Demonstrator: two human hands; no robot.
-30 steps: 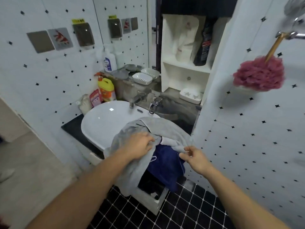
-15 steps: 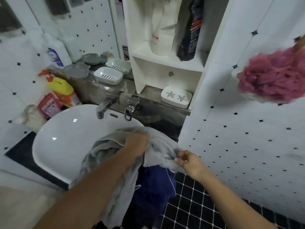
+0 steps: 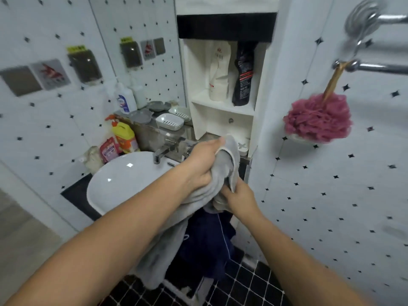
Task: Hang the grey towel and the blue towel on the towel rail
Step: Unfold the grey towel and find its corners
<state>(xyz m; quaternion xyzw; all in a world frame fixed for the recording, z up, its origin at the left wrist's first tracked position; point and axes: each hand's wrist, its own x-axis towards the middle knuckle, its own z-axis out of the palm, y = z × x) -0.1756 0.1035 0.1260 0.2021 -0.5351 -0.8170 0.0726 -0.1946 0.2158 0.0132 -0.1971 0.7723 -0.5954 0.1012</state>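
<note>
Head: pink loofah (image 3: 318, 120) on towel rail (image 3: 379, 68)

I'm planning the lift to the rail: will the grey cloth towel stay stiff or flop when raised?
Probably floppy: the grey cloth towel bunches into folds in the left hand and its loose end hangs limp. Likely light: the cloth looks thin and soft. It may drag the dark blue towel it overlaps.

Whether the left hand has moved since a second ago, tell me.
Yes. The left hand, gripping the grey towel, rose: it was well below the tap; now it is level with the tap, to its right.
</note>
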